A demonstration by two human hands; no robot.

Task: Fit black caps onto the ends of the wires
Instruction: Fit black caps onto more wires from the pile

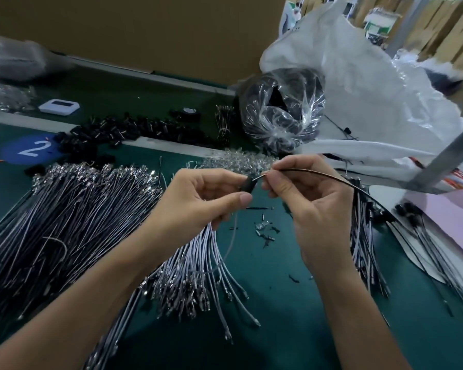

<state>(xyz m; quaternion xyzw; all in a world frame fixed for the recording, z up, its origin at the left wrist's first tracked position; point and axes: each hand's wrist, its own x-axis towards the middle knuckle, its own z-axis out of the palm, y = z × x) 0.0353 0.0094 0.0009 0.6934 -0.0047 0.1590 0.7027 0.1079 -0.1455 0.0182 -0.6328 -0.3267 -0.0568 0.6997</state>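
Here, stubby matte black cap (247,184) beside thin curved wire (305,170).

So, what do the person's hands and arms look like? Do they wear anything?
Both are bare. The left hand and the right hand have no gloves and no visible rings. The nails look short and plain. The left forearm and the right forearm show no sleeve, watch or bracelet.

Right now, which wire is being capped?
The single wire pinched by the right hand, tip at the black cap in the left hand; other wires are bundled.
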